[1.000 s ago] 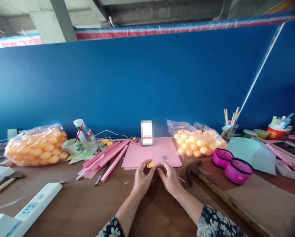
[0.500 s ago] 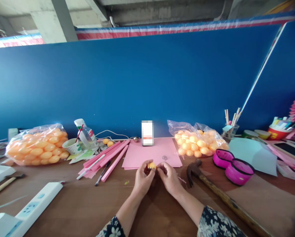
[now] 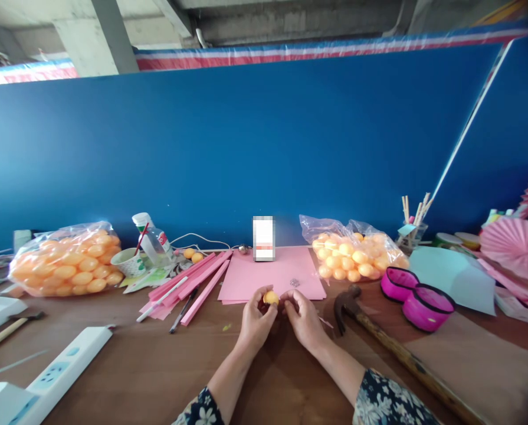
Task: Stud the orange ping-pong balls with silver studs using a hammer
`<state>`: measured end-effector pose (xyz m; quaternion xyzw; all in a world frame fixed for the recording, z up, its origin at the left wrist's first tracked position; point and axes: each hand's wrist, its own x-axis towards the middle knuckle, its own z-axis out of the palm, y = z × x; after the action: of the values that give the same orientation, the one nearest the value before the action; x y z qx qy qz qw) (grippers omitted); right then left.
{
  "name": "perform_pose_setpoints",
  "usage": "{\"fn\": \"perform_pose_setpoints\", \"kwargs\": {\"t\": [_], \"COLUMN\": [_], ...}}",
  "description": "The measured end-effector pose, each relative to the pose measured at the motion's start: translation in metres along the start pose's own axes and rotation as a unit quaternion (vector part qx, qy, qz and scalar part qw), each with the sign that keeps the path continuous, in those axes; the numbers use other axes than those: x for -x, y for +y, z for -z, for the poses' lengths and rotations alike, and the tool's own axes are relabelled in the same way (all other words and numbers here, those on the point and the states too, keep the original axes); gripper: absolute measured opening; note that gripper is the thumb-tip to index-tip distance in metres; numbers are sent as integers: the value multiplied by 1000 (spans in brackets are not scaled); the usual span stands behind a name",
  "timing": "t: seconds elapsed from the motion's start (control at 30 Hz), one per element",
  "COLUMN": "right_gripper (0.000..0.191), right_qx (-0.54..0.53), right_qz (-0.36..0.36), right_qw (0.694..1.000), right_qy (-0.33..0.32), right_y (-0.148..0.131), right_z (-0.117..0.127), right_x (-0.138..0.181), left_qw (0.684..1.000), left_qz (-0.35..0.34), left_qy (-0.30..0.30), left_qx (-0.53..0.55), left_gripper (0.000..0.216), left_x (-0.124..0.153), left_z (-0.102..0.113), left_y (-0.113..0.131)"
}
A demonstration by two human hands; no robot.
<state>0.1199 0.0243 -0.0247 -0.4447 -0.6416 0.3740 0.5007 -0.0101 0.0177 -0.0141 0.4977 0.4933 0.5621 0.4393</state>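
Orange ball (image 3: 271, 297), partly hidden, in left hand (image 3: 255, 317)

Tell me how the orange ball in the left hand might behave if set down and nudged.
The orange ball would probably roll, given its rounded outline. It may be light, since the left hand holds it in a pinch.

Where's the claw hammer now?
In the head view, right of centre: the claw hammer lies on the brown table, its head between the right hand and the bright pink bands.
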Motion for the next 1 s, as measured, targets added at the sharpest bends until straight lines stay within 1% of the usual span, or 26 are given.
{"fn": "perform_pose_setpoints", "kwargs": {"t": [0.3,0.73,1.0], "right_gripper": [13,14,13], "right_qx": [-18,-4,-10], "right_qz": [-9,-6,-7], "right_qw": [1000,1000,1000], "right_qy": [-6,-4,-8], "right_y": [-2,-3,-4], "right_z": [0,1,1], "right_x": [0,0,0], "left_qw": [1000,1000,1000], "left_qz": [1,0,-3], "left_qy": [-5,-6,-7], "left_qx": [3,-17,-23], "left_gripper": [40,39,38], "left_x": [-1,3,3], "left_z": [1,1,1], "left_y": [-3,4,3]}}
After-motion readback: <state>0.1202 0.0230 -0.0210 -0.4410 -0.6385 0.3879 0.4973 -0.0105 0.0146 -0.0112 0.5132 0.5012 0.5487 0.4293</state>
